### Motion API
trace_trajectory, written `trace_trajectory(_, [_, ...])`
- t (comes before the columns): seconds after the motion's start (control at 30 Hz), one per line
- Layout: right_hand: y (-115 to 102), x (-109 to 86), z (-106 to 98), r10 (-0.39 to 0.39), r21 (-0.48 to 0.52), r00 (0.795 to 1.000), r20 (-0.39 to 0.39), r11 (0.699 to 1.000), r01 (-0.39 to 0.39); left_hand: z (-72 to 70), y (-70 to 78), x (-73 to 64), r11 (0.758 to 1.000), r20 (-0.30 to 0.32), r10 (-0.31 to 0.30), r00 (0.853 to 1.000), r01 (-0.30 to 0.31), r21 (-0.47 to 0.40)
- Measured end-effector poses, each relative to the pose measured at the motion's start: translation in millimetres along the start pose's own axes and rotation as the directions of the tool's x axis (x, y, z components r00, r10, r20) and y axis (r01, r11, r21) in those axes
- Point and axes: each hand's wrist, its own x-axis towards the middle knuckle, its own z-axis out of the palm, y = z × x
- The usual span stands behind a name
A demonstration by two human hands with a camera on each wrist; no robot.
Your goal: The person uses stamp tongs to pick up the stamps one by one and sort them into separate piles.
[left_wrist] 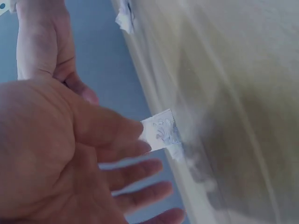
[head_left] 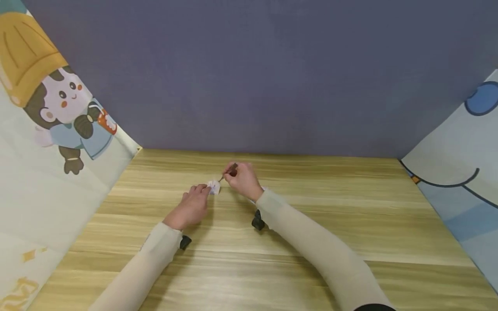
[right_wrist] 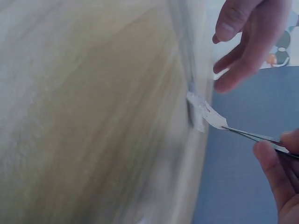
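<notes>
Cream sleeves point(head_left: 330, 255) up front, right hand point(head_left: 244, 180) grip pinching tweezers point(head_left: 234, 167) on a curled white scrap point(head_left: 215, 186) with bluish print, left hand point(head_left: 190, 206) loose-fingered right by it. Scrap's toward the wood-grain tabletop's point(head_left: 311, 181) far edge; blue-grey wall point(head_left: 272, 77), cartoony side panels point(head_left: 83, 125).

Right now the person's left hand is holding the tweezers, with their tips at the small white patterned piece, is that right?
Not quite: the hand is wrong. The right hand is holding the tweezers, as the head view shows. Their tips are indeed at the small white patterned piece.
</notes>
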Motion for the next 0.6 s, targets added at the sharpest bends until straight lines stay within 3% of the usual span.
trace_trajectory(0.1, [-11.7, -13.2, 18.2, 0.061, -0.037, 0.998, -0.007, 0.997, -0.061, 5.5, -10.5, -15.0, 0.998, 0.061, 0.057, 0.996, -0.058, 0.010])
trace_trajectory(0.3, [-3.6, -7.9, 22.4, 0.118, -0.036, 0.991, 0.065, 0.993, -0.116, 11.3, -7.5, -7.7, 0.998, 0.095, 0.062, 0.994, -0.062, 0.005])
trace_trajectory(0.6, [8.5, 2.0, 23.3, 0.124, -0.040, 0.987, 0.101, 0.992, -0.120, 12.7, -3.3, 3.7, 1.000, 0.106, 0.022, 0.994, -0.024, 0.016])
